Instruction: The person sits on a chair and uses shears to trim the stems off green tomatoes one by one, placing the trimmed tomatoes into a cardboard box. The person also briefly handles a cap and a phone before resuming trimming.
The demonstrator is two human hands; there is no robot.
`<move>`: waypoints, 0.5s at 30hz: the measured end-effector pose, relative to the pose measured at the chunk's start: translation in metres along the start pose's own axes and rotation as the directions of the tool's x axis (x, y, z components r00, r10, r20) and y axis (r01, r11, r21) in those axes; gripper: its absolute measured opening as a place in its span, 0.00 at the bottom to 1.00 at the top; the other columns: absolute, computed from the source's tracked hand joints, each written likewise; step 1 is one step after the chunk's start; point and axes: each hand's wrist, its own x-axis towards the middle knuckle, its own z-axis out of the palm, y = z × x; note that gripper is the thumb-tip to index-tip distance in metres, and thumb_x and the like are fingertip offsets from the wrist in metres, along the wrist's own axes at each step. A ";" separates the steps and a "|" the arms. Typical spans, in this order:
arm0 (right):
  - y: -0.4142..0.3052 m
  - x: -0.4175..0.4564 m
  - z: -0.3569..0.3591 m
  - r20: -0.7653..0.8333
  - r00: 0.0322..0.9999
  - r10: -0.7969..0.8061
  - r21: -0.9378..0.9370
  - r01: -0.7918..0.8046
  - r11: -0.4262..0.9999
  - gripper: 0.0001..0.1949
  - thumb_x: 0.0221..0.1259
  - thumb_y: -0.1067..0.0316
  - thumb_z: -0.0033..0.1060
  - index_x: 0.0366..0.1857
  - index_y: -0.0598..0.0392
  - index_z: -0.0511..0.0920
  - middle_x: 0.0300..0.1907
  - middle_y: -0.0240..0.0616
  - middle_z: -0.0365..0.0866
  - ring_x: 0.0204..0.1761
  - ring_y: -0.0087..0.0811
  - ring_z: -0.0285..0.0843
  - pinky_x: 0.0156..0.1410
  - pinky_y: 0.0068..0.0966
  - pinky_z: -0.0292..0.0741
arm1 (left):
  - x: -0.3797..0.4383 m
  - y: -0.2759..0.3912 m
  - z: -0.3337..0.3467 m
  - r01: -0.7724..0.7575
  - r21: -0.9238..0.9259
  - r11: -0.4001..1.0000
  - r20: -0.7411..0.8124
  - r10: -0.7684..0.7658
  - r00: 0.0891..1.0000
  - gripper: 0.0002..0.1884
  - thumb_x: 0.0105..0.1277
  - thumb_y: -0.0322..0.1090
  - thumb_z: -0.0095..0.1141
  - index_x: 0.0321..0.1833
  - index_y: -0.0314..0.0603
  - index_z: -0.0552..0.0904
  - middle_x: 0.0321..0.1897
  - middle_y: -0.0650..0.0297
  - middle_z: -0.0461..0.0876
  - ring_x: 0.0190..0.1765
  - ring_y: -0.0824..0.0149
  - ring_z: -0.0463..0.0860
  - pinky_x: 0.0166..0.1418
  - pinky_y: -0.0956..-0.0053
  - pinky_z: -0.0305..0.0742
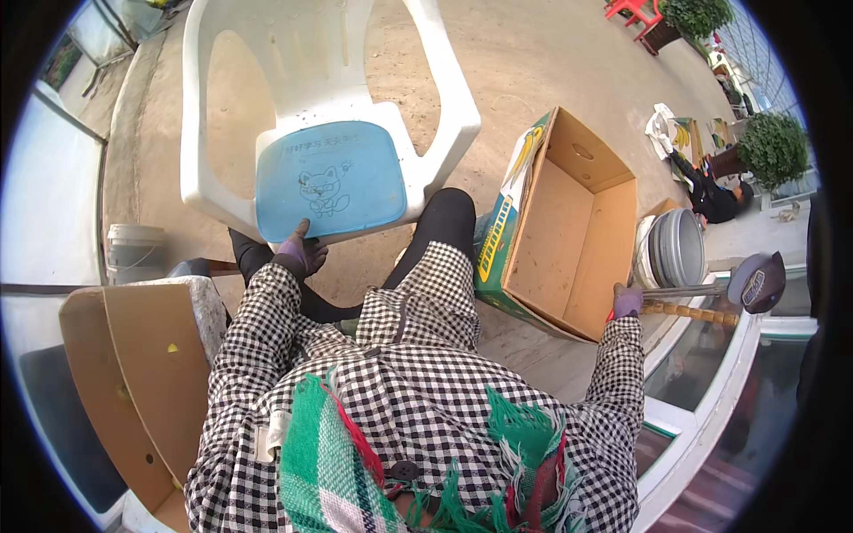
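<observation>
Over the front edge of a white plastic armchair [346, 80] is my left hand [305, 253], in a purple glove with bare fingertips. Its thumb lies at the rim of a blue seat pad [360, 163] printed with a cartoon animal, and its fingers are apart with nothing visible in them. My right hand [628, 300], also purple-gloved, is curled at the near right corner of an open banana carton [580, 213]. Something small and red shows beside that fist; whether it is gripped, I cannot tell. Metal rods [686, 290] and a ridged wooden handle [693, 312] extend beyond the hand.
Cardboard [146, 373] stands at my left, with a white bucket [136, 250] farther off. Round metal basins [676, 246] and a dark cap [756, 283] are at the right, by white-framed glass panels [696, 373]. Beyond are a person [713, 193] and potted plants [773, 150].
</observation>
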 end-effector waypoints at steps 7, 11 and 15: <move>-0.044 -0.015 -0.010 -0.073 0.996 0.040 0.030 -0.038 0.999 0.23 0.63 0.59 0.59 0.57 0.64 0.77 0.48 0.61 0.84 0.50 0.55 0.84 0.55 0.44 0.79 | -0.038 -0.039 -0.031 -0.008 0.098 0.995 0.143 -0.006 0.990 0.24 0.69 0.58 0.65 0.48 0.43 0.79 0.43 0.60 0.85 0.43 0.58 0.84 0.46 0.65 0.81; -0.098 -0.033 -0.015 -0.164 0.976 -0.142 0.508 0.207 0.836 0.09 0.73 0.69 0.54 0.50 0.62 0.72 0.35 0.43 0.82 0.33 0.35 0.83 0.39 0.32 0.79 | -0.079 -0.043 -0.009 -0.122 0.101 0.987 0.188 0.102 0.977 0.14 0.73 0.49 0.60 0.47 0.49 0.79 0.35 0.67 0.85 0.33 0.64 0.84 0.36 0.69 0.81; -0.205 -0.056 -0.001 -0.061 0.825 -0.563 0.769 0.398 0.500 0.05 0.75 0.68 0.55 0.46 0.55 0.75 0.27 0.28 0.72 0.26 0.17 0.68 0.30 0.15 0.68 | -0.171 -0.026 0.023 -0.394 0.090 0.915 0.261 0.360 0.896 0.17 0.74 0.44 0.60 0.56 0.39 0.76 0.33 0.61 0.82 0.29 0.67 0.81 0.31 0.72 0.80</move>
